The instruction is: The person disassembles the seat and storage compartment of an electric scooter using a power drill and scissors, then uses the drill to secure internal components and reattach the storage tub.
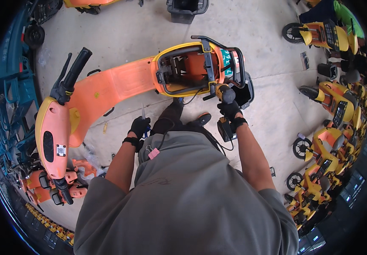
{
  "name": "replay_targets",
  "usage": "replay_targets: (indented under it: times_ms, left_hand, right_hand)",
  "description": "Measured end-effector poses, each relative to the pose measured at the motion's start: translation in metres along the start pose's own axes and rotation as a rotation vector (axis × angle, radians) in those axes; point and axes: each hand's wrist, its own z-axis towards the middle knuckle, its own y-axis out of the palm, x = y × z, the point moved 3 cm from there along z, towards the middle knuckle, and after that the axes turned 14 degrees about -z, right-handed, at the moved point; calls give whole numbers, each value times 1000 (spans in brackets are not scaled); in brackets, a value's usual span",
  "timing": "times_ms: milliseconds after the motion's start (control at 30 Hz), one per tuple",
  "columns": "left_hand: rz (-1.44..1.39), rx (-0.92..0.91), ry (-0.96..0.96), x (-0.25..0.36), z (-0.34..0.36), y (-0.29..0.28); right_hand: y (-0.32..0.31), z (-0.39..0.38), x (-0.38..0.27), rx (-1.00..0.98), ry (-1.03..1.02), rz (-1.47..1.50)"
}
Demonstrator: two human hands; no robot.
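Observation:
In front of me stands an orange and yellow electric scooter (132, 80), handlebar to the left. No seat covers its rear, so the frame opening (183, 70) with a wire shows. My right hand (230, 110), in a black glove, is closed around a yellow and black cordless drill (224, 93). The drill's front end is beside the rear frame bar (209, 63); whether it touches is hidden. My gloved left hand (139, 127) is closed on a slim pointed tool (143, 111) with a blue handle, its tip pointing away from me. That tool's exact kind is unclear.
A black bin (244, 95) stands beside the scooter's rear, another dark bin (187, 17) farther off. Yellow scooters (332, 102) line the right side, near a person in green (347, 17). Teal parts (21, 106) fill the left; orange scooter parts (55, 185) lie at lower left.

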Motion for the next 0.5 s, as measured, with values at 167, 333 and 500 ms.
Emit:
replay_targets:
  times_ms: [167,333,500]
  left_hand:
    - [43,24,-37,-4,9,-2]
    - [34,34,-42,-7,14,-5]
    - [69,32,-33,-13,22,-7]
  right_hand:
    - [2,4,8,61,-45,-97]
    - [1,9,11,61,-9,-179]
    - [1,-1,1,-18,22,33]
